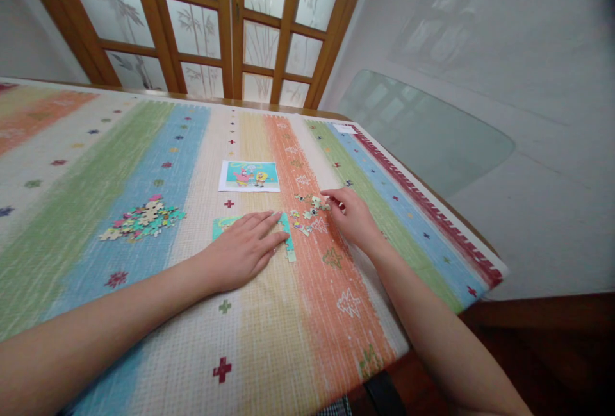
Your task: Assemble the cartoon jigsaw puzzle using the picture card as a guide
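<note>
My left hand (245,246) lies flat with its fingers stretched out over a partly joined jigsaw puzzle (290,243), covering much of it. A turquoise strip of the puzzle shows past the fingertips, and a green corner shows behind the hand. My right hand (348,211) is at a small group of loose puzzle pieces (303,227) on the orange stripe. Its thumb and bent fingers close at a pale puzzle piece (325,206), partly hidden by the fingertips. Just beyond the puzzle lies a printed picture card (250,176) with cartoon figures.
A larger heap of loose puzzle pieces (147,218) lies to the left on the blue stripe. The striped tablecloth (269,332) covers the table. A small white paper (344,129) is near the far right edge. A wall and wood-framed glass doors (230,25) stand beyond.
</note>
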### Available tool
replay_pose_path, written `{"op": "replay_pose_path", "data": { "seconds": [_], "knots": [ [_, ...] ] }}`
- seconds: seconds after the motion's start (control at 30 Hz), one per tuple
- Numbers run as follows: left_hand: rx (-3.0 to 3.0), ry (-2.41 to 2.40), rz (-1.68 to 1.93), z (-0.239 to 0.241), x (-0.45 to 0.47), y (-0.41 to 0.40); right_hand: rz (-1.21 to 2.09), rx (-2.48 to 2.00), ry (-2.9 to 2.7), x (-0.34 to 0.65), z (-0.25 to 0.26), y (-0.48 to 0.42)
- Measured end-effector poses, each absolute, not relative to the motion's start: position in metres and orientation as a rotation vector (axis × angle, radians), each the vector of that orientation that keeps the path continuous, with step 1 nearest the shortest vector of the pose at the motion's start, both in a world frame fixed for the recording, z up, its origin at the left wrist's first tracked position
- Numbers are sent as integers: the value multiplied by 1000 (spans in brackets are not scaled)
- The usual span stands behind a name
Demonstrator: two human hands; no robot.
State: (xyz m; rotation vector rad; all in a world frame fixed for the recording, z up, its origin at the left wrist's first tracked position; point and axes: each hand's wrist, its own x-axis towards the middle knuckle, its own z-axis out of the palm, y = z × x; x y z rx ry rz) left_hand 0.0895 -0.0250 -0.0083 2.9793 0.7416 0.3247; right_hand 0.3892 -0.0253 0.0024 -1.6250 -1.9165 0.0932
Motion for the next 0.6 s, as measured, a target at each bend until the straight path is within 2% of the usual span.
{"op": "replay_pose_path", "data": {
  "seconds": [0.6],
  "knots": [
    [2950,735,370,-11,87,-25,216,-1630,-1848,394,12,-31]
  ]
}}
